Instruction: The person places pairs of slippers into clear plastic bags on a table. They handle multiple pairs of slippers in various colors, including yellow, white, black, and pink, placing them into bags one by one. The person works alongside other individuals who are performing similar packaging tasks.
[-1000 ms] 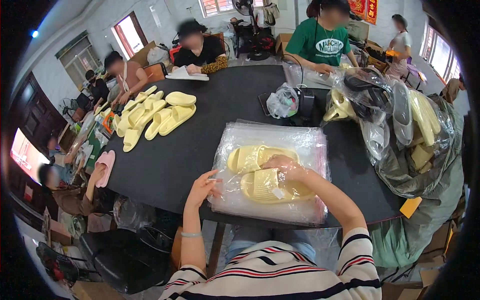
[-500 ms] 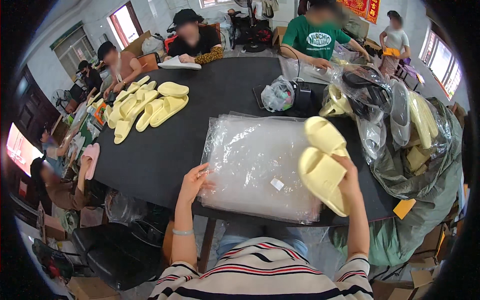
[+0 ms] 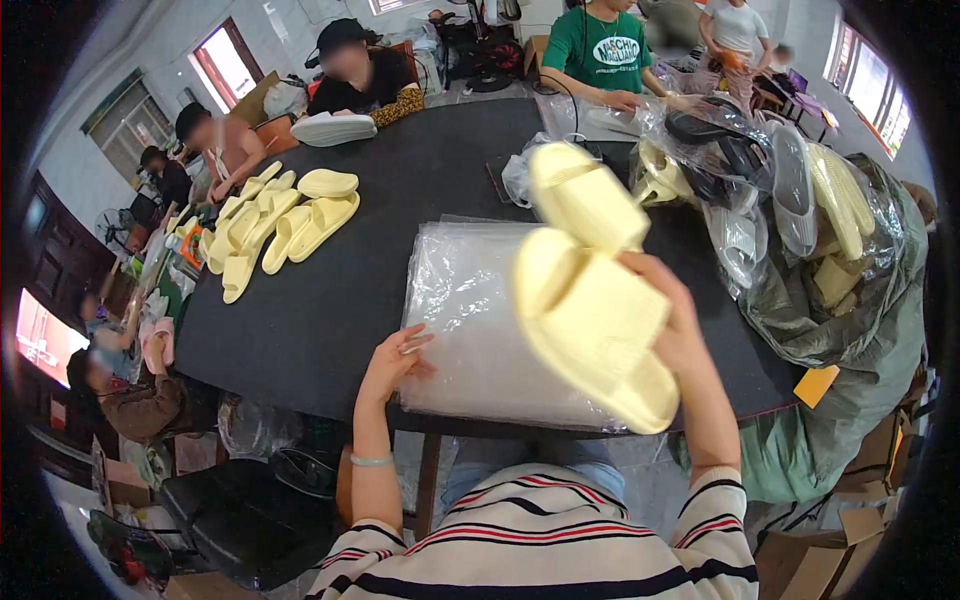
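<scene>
Up off the bench point(image 3: 330, 310) now, clamped in the closed fingers of the right hand point(image 3: 680, 330): pair of pale yellow slides point(image 3: 590, 300), lifted since a moment ago, with left hand point(image 3: 395, 360) fingers spread flat on the plastic bag stack point(image 3: 480, 310) below, holding nothing.

Bright daylight enters through the windows point(image 3: 225, 62) at the upper left and right, blown out white. Glare sheens the clear plastic bags point(image 3: 490, 320). Fisheye bending curves the round desk point(image 3: 330, 300); black vignette rings the corners.
</scene>
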Motion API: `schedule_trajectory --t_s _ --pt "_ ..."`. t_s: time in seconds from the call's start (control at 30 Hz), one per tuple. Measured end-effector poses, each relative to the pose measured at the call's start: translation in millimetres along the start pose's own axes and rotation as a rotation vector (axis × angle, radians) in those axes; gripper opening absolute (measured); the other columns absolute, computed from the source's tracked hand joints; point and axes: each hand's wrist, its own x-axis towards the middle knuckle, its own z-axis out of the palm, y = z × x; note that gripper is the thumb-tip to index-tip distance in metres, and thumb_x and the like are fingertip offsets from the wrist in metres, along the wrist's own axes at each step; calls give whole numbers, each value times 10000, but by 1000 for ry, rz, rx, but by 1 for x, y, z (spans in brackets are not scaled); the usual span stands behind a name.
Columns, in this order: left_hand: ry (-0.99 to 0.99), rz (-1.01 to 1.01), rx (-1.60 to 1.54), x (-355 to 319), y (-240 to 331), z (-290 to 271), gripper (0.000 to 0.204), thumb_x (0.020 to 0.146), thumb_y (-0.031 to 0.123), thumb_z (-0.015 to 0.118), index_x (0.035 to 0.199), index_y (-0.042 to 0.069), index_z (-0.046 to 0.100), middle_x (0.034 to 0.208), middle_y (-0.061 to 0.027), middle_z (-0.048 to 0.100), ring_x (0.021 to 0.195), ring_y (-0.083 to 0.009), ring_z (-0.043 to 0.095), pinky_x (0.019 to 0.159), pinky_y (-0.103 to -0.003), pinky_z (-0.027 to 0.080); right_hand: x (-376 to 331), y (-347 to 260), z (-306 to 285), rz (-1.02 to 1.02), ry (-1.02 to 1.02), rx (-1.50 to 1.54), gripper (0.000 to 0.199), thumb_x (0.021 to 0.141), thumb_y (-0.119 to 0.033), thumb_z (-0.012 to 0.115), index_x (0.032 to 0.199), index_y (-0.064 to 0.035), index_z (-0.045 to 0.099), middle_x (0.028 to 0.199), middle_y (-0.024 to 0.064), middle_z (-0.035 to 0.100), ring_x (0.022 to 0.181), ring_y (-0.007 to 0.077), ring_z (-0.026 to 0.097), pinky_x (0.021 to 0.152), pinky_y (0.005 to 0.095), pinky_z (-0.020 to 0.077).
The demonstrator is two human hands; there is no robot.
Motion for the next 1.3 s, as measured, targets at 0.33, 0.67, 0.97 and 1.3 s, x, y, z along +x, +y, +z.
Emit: schedule_trajectory --t_s 0.33,0.67,0.97,1.3 --pt "-26 7 28 0 -6 -11 496 896 -28 582 1375 -16 452 1298 -194 558 837 -222 682 737 -303 574 -20 120 106 -69 -237 -582 511 806 -192 610 1279 -32 498 1209 143 577 1215 308 481 1031 448 368" --pt "169 151 412 113 32 -6 603 900 79 638 1443 44 378 1262 -185 560 1044 -185 608 856 -280 509 -25 133 104 -130 -205 -546 401 789 -210 648 1166 -75 621 1216 110 605 1192 293 512 1022 426 384" --pt "367 130 -240 182 8 -9 265 911 -55 540 1175 -74 558 1074 -164 638 837 -229 682 763 -303 588 -27 131 101 -123 -150 -493 418 802 -219 650 1199 -90 626 1202 85 628 1162 281 533 999 413 400" --pt "150 699 805 91 79 82 349 813 143 710 1139 44 635 1072 -78 650 1030 -238 581 870 -358 461 -33 137 86 15 -38 202 426 800 -37 571 1225 -59 541 1198 91 599 1074 203 567 917 339 424"
